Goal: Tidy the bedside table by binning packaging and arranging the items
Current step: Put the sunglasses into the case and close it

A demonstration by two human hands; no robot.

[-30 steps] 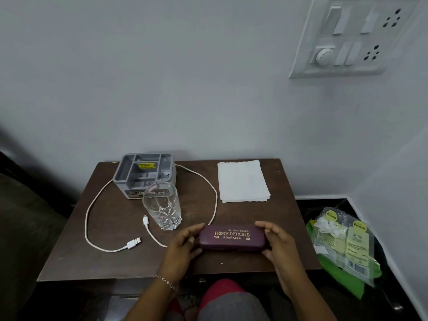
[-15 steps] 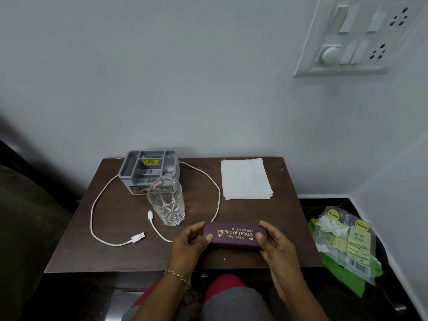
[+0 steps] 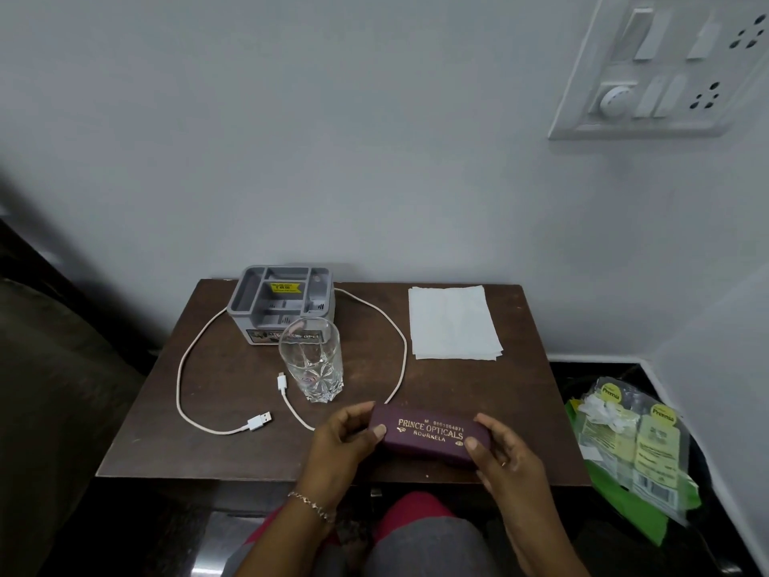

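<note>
Person seated at the front edge of a dark wooden table. A maroon glasses case with gold lettering lies lengthwise along the front edge, a little right of centre, lid closed. Left hand grips its left end, thumb on the front face and fingers curled over the top. Right hand grips its right end the same way, thumb tip on the front face. Cannot tell whether the case rests on the surface or is held just clear of it. A thin bracelet sits on the left wrist. A grey plastic organiser with several compartments stands at the back edge, left of centre. A clear drinking glass stands upright just in front of it. A white cable loops behind and around both, its two plugs lying loose left of the glass. A stack of white paper napkins lies flat near the back right corner. On the floor off the right edge, clear plastic packets lie on a green bag. A switch panel is on the wall, upper right.
</note>
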